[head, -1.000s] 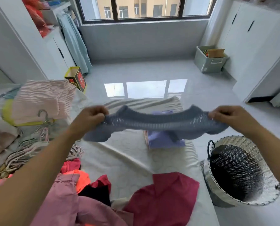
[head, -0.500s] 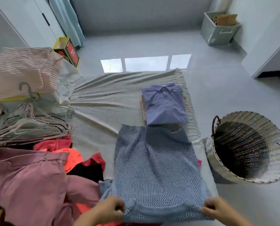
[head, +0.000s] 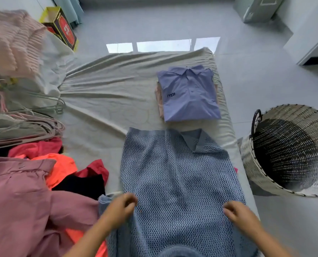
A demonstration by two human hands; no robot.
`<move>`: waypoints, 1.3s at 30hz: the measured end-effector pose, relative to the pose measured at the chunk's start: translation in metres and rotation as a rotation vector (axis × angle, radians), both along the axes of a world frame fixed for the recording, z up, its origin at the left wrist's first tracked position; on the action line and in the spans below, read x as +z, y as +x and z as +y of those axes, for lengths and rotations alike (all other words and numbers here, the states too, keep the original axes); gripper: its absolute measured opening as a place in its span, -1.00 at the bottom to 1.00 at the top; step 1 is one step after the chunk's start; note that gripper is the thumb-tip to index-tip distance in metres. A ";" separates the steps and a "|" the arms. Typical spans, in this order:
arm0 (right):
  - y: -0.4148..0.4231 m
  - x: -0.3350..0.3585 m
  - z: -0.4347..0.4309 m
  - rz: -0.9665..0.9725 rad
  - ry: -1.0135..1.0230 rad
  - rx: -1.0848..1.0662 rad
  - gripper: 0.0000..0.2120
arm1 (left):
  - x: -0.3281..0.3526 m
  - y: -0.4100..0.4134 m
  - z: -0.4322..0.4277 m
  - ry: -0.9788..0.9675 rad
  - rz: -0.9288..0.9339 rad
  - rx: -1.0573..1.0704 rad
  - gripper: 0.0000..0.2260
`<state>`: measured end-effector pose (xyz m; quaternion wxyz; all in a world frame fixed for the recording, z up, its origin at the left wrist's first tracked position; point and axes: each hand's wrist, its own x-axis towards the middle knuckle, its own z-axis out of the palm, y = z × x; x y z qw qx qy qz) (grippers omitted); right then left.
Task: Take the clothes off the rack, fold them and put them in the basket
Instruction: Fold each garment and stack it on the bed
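Resting loosely curled fingers (head: 131, 198) on the unfolded knit (head: 176, 182), both hands grip nothing; shirt (head: 189, 95) folded, basket (head: 265, 175) apparently empty, pile (head: 33, 191) remains.

You can read one short mark: dark letters on the chest of the folded purple polo shirt (head: 189, 93), lying on the bed ahead of you. From where you stand they look like "ITDI" or "IDTI", but the shirt faces away from you, so the letters are turned around and you cannot be sure of the order. The red panel on the yellow-edged box (head: 64, 29) on the floor at the upper left carries light printed characters, but they are too small and blurred for you to read.
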<state>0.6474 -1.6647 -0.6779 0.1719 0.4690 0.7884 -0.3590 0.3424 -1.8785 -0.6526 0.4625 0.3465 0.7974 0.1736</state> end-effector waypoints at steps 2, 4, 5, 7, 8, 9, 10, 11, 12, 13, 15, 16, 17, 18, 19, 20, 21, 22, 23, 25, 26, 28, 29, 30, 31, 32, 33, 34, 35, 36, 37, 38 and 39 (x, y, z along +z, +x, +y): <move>-0.029 -0.009 0.026 0.082 0.134 -0.157 -0.95 | -0.016 -0.033 0.029 0.049 0.120 0.271 -0.76; -0.057 -0.016 0.051 0.151 0.235 -0.213 -0.90 | -0.030 -0.064 0.056 0.043 0.216 0.389 -0.86; -0.068 -0.024 0.064 0.152 0.266 -0.248 -0.82 | -0.039 -0.078 0.066 0.026 0.232 0.408 -0.82; -0.095 -0.030 0.095 0.117 0.355 -0.252 -0.62 | -0.053 -0.097 0.086 0.017 0.262 0.438 -0.72; -0.106 -0.036 0.106 0.079 0.382 -0.244 -0.54 | -0.060 -0.105 0.096 0.009 0.284 0.458 -0.66; -0.113 -0.044 0.116 0.044 0.398 -0.226 -0.50 | -0.065 -0.110 0.105 0.003 0.285 0.490 -0.60; -0.119 -0.050 0.124 0.029 0.400 -0.209 -0.51 | -0.072 -0.114 0.114 0.009 0.269 0.528 -0.56; -0.123 -0.055 0.132 0.033 0.383 -0.223 -0.58 | -0.078 -0.116 0.121 0.014 0.223 0.595 -0.55; -0.126 -0.055 0.140 0.055 0.371 -0.267 -0.67 | -0.083 -0.119 0.128 0.024 0.162 0.655 -0.59; -0.128 -0.055 0.148 0.097 0.364 -0.343 -0.73 | -0.087 -0.120 0.134 0.045 0.087 0.696 -0.68; -0.124 -0.055 0.172 0.208 0.373 -0.565 -0.73 | -0.091 -0.126 0.141 0.115 0.043 0.731 -0.90; -0.123 -0.052 0.185 0.240 0.375 -0.672 -0.71 | -0.092 -0.132 0.144 0.173 0.094 0.745 -0.93; -0.121 -0.050 0.194 0.275 0.363 -0.772 -0.67 | -0.091 -0.139 0.144 0.214 0.157 0.756 -0.94; -0.118 -0.049 0.202 0.326 0.326 -0.835 -0.64 | -0.090 -0.146 0.144 0.232 0.208 0.761 -0.91; -0.116 -0.053 0.207 0.365 0.253 -0.881 -0.70 | -0.092 -0.152 0.141 0.221 0.240 0.760 -0.87; -0.115 -0.054 0.205 0.338 0.232 -0.862 -0.82 | -0.095 -0.156 0.137 0.199 0.240 0.760 -0.83; -0.114 -0.061 0.205 0.298 0.262 -0.815 -0.87 | -0.099 -0.158 0.133 0.161 0.205 0.765 -0.81; -0.115 -0.064 0.199 0.247 0.296 -0.737 -0.89 | -0.102 -0.157 0.129 0.128 0.150 0.761 -0.79; -0.118 -0.063 0.185 0.265 0.294 -0.725 -0.81 | -0.102 -0.154 0.124 0.109 0.099 0.746 -0.78; -0.119 -0.058 0.146 0.300 0.388 -0.549 -0.70 | -0.100 -0.147 0.112 0.096 0.033 0.706 -0.75; -0.119 -0.054 0.116 0.332 0.408 -0.424 -0.70 | -0.098 -0.143 0.103 0.077 0.017 0.682 -0.73; -0.114 -0.055 0.063 0.305 0.382 -0.239 -0.68 | -0.088 -0.130 0.075 -0.004 0.044 0.585 -0.73; -0.107 -0.059 0.044 0.250 0.347 -0.192 -0.65 | -0.083 -0.121 0.058 -0.056 0.094 0.487 -0.75; -0.100 -0.063 0.030 0.179 0.307 -0.163 -0.60 | -0.076 -0.111 0.041 -0.123 0.160 0.344 -0.76; -0.094 -0.067 0.025 0.143 0.294 -0.156 -0.57 | -0.069 -0.101 0.025 -0.210 0.230 0.167 -0.75; -0.090 -0.068 0.022 0.128 0.288 -0.171 -0.56 | -0.063 -0.091 0.013 -0.298 0.284 -0.018 -0.72; -0.090 -0.067 0.020 0.132 0.269 -0.191 -0.55 | -0.057 -0.085 0.004 -0.380 0.310 -0.171 -0.66; -0.093 -0.061 0.015 0.148 0.248 -0.215 -0.56 | -0.053 -0.081 -0.003 -0.439 0.304 -0.267 -0.58; -0.097 -0.055 0.008 0.183 0.242 -0.237 -0.57 | -0.050 -0.079 -0.009 -0.467 0.269 -0.308 -0.47; -0.100 -0.048 -0.001 0.240 0.238 -0.249 -0.60 | -0.047 -0.077 -0.013 -0.460 0.239 -0.315 -0.35; -0.104 -0.042 -0.013 0.293 0.221 -0.245 -0.64 | -0.044 -0.074 -0.018 -0.426 0.257 -0.304 -0.27; -0.107 -0.035 -0.027 0.347 0.188 -0.234 -0.68 | -0.041 -0.070 -0.021 -0.408 0.341 -0.305 -0.28; -0.111 -0.028 -0.045 0.386 0.121 -0.210 -0.71 | -0.039 -0.066 -0.026 -0.404 0.464 -0.320 -0.37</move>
